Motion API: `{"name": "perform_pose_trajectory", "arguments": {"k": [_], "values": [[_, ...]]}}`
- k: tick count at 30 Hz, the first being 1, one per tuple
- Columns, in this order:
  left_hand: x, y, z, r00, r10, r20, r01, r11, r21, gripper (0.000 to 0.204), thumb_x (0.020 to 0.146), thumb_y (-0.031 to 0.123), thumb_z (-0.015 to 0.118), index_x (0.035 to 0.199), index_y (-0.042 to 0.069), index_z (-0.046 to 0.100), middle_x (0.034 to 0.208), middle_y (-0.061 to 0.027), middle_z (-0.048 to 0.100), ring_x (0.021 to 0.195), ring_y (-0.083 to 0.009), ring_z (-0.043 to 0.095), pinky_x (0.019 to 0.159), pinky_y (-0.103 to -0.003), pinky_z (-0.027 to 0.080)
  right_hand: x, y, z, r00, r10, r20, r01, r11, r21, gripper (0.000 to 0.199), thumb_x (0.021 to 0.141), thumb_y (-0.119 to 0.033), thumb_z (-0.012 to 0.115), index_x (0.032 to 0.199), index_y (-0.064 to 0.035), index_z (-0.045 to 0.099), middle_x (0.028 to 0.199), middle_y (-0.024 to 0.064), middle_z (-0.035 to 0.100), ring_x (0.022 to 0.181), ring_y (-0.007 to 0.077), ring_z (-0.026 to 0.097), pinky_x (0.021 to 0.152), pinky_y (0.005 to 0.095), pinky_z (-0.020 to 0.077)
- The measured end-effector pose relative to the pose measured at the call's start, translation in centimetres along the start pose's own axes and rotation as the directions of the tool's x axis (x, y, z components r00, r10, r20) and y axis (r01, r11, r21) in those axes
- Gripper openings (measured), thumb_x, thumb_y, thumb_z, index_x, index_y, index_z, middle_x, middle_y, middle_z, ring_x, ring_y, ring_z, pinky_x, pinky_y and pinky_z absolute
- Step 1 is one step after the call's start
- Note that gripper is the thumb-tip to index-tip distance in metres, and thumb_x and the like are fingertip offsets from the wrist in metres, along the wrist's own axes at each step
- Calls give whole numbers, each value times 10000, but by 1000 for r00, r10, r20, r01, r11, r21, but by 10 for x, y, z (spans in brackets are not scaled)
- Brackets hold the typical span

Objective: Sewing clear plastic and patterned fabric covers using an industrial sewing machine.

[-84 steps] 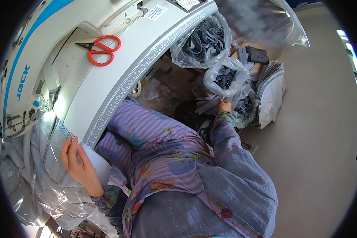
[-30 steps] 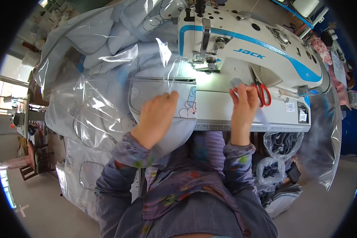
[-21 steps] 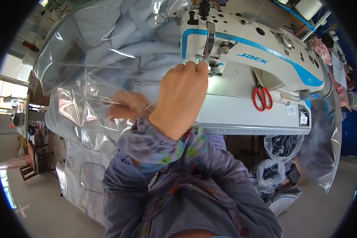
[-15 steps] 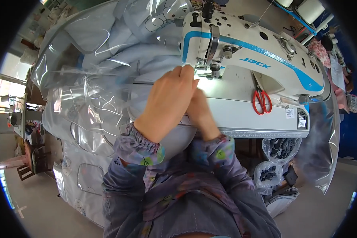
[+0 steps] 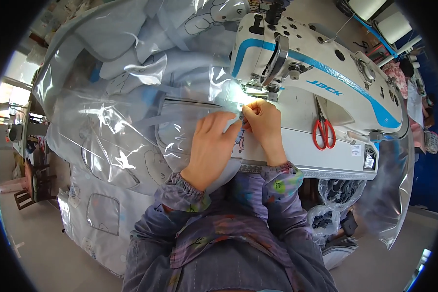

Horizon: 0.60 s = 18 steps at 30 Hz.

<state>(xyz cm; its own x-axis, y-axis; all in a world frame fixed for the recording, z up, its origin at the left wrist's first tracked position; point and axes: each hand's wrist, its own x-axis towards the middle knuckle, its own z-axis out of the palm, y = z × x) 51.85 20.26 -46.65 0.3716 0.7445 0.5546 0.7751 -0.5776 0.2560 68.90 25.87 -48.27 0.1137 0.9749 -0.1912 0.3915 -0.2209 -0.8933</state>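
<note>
A white and blue sewing machine [image 5: 321,73] stands ahead of me, its lit needle area just beyond my fingertips. Grey fabric with clear plastic sheeting [image 5: 180,131] lies under the presser foot [image 5: 258,91] and spreads out to the left. My left hand [image 5: 213,146] rests on this material, fingers apart and palm down. Close to the needle, my right hand [image 5: 265,124] pinches the material's edge between thumb and fingers. The exact bit held is partly hidden by the fingers.
Red-handled scissors [image 5: 323,131] lie on the machine bed, right of my right hand. Bulky clear plastic and grey fabric [image 5: 102,219] hangs off the left side. Plastic bags of dark strips [image 5: 343,191] sit below the table at right. Thread cones [image 5: 394,27] stand at the back right.
My hands were together at the needle, the left covering much of the right. Now the left has drawn back onto the material, and the right shows clearly, pinching its edge.
</note>
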Motion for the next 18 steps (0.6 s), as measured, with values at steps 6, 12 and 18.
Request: {"name": "perform_pose_trajectory", "arguments": {"k": [6, 12, 18], "values": [[-8, 21, 9, 951, -151, 268, 184, 978, -102, 396, 843, 116, 738, 1225, 43, 666, 1059, -73, 606, 940, -272, 657, 795, -397, 567, 1, 12, 7, 987, -139, -81, 129, 985, -114, 206, 925, -180, 686, 888, 19, 723, 708, 128, 722, 611, 246, 722, 601, 367, 571], [-2, 14, 5, 938, -169, 304, 185, 982, -24, 337, 827, 82, 701, 1146, -18, 655, 996, -114, 578, 932, -299, 650, 743, -415, 565, 4, 17, 12, 940, -310, -146, 233, 891, -389, 225, 927, -205, 644, 867, 2, 707, 700, 175, 695, 626, 345, 687, 626, 445, 532], [19, -2, -8, 980, -198, 5, 197, 978, -68, 271, 861, 7, 632, 1126, 46, 680, 1028, -111, 600, 974, -319, 650, 771, -435, 562, 8, 26, 21, 909, -366, -199, 244, 855, -458, 231, 937, -205, 640, 836, -3, 688, 654, 170, 666, 585, 338, 663, 598, 437, 515]]}}
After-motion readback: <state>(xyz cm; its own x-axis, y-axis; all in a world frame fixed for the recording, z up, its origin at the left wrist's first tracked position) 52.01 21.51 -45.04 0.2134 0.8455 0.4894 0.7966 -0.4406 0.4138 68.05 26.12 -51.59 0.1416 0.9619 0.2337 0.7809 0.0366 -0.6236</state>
